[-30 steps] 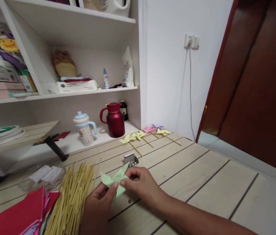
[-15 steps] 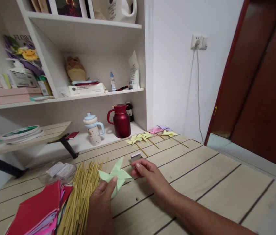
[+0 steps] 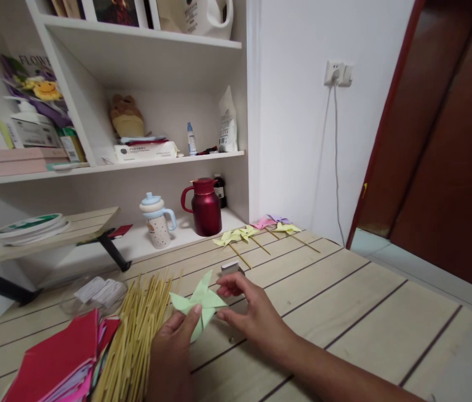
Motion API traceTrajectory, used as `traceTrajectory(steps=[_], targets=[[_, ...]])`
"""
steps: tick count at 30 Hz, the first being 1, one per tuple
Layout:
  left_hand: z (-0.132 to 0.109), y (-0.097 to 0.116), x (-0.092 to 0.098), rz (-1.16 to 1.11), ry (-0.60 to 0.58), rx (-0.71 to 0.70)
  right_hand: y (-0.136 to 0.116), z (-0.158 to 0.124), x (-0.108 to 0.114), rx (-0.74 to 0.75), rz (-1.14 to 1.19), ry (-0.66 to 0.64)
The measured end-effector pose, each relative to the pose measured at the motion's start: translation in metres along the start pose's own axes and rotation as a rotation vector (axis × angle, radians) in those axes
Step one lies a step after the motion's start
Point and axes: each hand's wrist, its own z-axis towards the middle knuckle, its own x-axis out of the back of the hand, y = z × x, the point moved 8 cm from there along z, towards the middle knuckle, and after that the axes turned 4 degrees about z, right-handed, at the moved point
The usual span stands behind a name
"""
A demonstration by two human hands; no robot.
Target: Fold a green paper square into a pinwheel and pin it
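Observation:
A pale green folded paper pinwheel (image 3: 204,299) is pinched between the thumb and fingers of my left hand (image 3: 179,335), its blades spread above the table. My right hand (image 3: 252,310) is just right of it, thumb and fingers apart around the tip of the right blade; whether they touch the paper I cannot tell. Behind my right fingers lies a small grey stapler-like object (image 3: 231,268), partly covered by the hand. A bundle of thin yellow sticks (image 3: 135,329) lies left of my left hand, beside a stack of red and pink paper sheets (image 3: 57,357).
Several finished pinwheels on sticks (image 3: 242,234) lie at the table's back edge. A clear plastic box (image 3: 95,293) with white packets is behind the paper. On the shelf stand a red jug (image 3: 207,209) and a speckled cup (image 3: 159,228). A low wooden stand (image 3: 89,220) holds round white-rimmed items.
My right hand has opened, its thumb and fingers spreading apart near the right blade. The pinwheel stays in my left hand, turned slightly.

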Motion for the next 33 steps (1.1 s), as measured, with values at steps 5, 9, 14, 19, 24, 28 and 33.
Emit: traceTrajectory(steps=[5, 9, 14, 19, 24, 28, 33], targets=[[-0.003, 0.0, -0.007, -0.011, -0.046, 0.07, -0.009, -0.001, 0.0, 0.068, -0.186, -0.007], [0.002, -0.009, -0.014, 0.024, -0.156, 0.034, -0.001, -0.001, 0.004, -0.025, -0.073, 0.043], [0.004, -0.011, -0.018, 0.061, -0.222, -0.008, 0.007, -0.004, 0.001, -0.122, 0.052, 0.034], [0.001, -0.001, -0.013, 0.13, -0.155, -0.047, 0.006, -0.005, 0.0, -0.156, 0.158, 0.025], [0.002, 0.005, -0.007, 0.175, -0.062, -0.075, 0.012, -0.004, -0.004, -0.191, 0.26, 0.014], [-0.005, 0.013, -0.004, 0.144, 0.021, -0.036, 0.011, -0.002, 0.004, -0.123, 0.139, 0.069], [-0.008, 0.017, 0.002, 0.141, 0.101, -0.052, -0.014, -0.003, 0.018, 0.149, -0.218, 0.188]])
